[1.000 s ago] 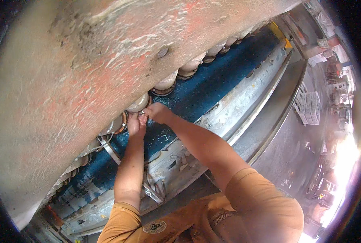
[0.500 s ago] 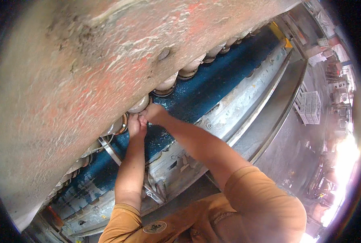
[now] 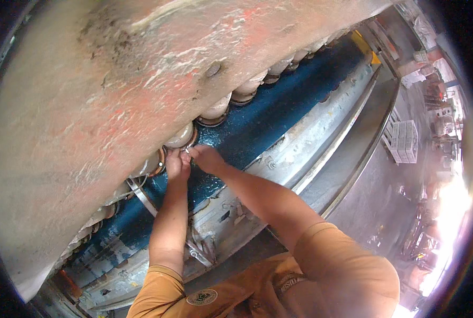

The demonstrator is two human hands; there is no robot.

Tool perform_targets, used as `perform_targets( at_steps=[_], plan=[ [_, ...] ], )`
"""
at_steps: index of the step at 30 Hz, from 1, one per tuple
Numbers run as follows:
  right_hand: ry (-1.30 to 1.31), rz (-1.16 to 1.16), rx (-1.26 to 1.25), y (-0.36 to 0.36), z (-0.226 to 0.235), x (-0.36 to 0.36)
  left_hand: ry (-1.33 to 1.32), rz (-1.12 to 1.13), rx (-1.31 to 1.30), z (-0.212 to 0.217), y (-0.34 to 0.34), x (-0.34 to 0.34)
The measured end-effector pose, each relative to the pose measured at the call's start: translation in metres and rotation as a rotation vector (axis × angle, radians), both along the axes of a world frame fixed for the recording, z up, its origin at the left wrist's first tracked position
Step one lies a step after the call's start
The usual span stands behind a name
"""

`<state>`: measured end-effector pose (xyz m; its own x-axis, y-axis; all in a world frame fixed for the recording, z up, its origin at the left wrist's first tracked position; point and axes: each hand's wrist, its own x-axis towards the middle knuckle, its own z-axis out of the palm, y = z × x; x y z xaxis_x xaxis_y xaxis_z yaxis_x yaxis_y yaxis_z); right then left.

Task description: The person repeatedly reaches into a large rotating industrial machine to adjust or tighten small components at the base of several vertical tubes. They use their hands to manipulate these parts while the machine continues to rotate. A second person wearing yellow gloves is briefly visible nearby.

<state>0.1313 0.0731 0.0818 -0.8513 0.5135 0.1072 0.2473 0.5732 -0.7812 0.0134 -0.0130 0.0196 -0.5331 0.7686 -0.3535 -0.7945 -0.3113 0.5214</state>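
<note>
Both hands meet at the lower rim of a rounded whitish fitting [image 3: 180, 137], one of a row of cup-shaped fittings with brown rims. My left hand [image 3: 178, 164] is closed just under that rim, its fingertips bunched upward. My right hand [image 3: 207, 160] comes in from the right, its thumb and fingers pinched close to the left fingertips. A small pale spot shows between them, too small to name. Another fitting [image 3: 156, 161] with an orange-brown ring sits just left of my left hand. Below the hands lies a wet, glossy blue surface [image 3: 257, 124].
A large mottled panel [image 3: 104, 106] with reddish patches overhangs the row. A pale, worn metal ledge [image 3: 295, 143] borders the blue surface. A metal bar [image 3: 143, 197] slants beside my left forearm. A white crate [image 3: 404, 141] stands on the grey floor at right.
My right hand has drawn slightly down and away from the fitting's rim, uncovering its lower edge. My left hand stays almost in place below it.
</note>
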Motion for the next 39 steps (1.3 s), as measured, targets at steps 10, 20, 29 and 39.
perform_targets(
  at_steps=[10,20,29,39],
  plan=[
    [-0.305,0.173,-0.031,0.045,-0.008,-0.040,-0.041,0.062,-0.161,0.033,0.010,0.012],
    [0.010,-0.589,-0.171,-0.061,0.001,-0.050,0.288,0.019,-0.314,-0.004,-0.003,-0.008],
    [0.034,0.048,0.061,0.006,-0.002,0.005,-0.005,0.036,-0.096,0.036,0.008,0.013],
    [-0.391,0.130,-0.040,0.040,0.006,-0.032,-0.034,0.072,-0.164,0.040,0.013,0.017]
  ],
)
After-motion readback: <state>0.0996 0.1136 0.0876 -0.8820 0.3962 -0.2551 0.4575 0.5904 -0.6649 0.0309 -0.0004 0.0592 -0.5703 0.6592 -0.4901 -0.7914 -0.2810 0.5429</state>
